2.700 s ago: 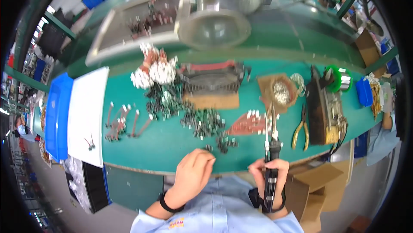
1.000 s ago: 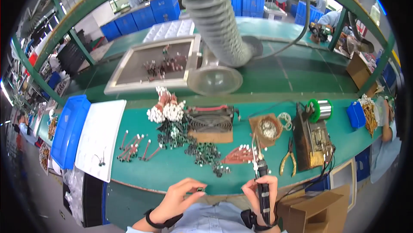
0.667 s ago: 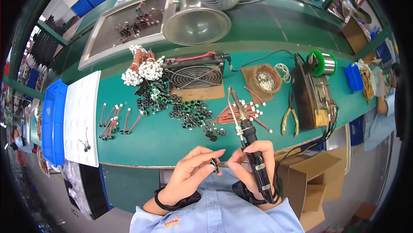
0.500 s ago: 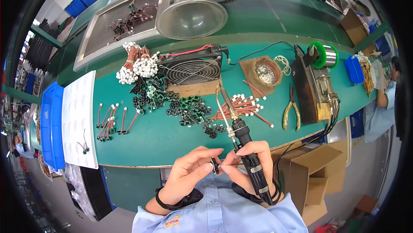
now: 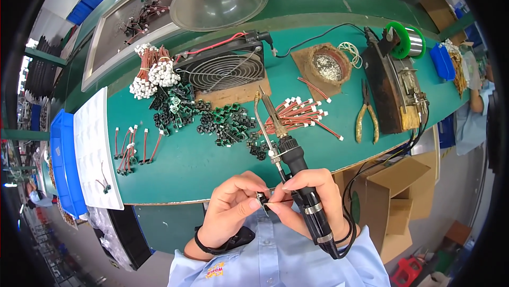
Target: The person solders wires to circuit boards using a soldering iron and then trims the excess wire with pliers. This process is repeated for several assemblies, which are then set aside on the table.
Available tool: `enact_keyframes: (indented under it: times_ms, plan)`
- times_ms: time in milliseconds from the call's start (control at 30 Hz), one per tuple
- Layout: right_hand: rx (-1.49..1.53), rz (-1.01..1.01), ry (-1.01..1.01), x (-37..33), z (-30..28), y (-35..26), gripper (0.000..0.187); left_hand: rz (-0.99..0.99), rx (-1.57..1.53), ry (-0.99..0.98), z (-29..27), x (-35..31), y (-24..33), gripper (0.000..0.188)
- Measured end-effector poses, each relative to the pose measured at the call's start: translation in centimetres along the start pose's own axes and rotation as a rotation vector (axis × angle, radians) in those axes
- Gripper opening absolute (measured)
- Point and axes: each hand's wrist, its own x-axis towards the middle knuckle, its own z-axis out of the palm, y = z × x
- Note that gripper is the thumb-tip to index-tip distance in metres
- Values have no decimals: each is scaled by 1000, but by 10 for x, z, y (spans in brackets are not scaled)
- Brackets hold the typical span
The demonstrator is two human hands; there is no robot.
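Right hand (image 5: 324, 194): shifted inward, grasping soldering iron (image 5: 295, 161) and thin wire (image 5: 287, 200).
Left hand (image 5: 232, 210): pinching black part (image 5: 262, 200) just left of that wire, long axis steep.

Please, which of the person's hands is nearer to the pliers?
Right: the right hand, gripping the soldering iron, is below and left of the pliers in the picture; the left hand is farther left.
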Motion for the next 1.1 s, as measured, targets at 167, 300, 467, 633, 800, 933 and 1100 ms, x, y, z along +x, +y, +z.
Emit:
enact_keyframes:
  times_ms: [167, 300, 467, 633, 800, 933, 1100]
  plan:
    - [-50, -44, 27, 0, 0, 0, 43, 17, 26, 7, -1, 1, -2, 17]
    - [-59, -40, 26, 1, -2, -2, 43, 22, 44, 3, 0, 2, -3, 17]
    - [-88, -69, 41, 1, -2, -1, 44, 32, 51, 10, 2, 3, -3, 17]
    - [-87, -87, 45, 1, -2, 2, 45, 44, 58, 15, 1, 2, -5, 18]
    - [-107, -106, 67, 2, -2, 0, 44, 62, 79, 21, 0, 1, -7, 18]
    - [-123, -113, 84, 1, -2, 0, 43, 70, 91, 30, 1, 0, -7, 18]
    - [-95, -116, 82, -1, -3, 2, 42, 65, 104, 44, 1, 0, -8, 17]
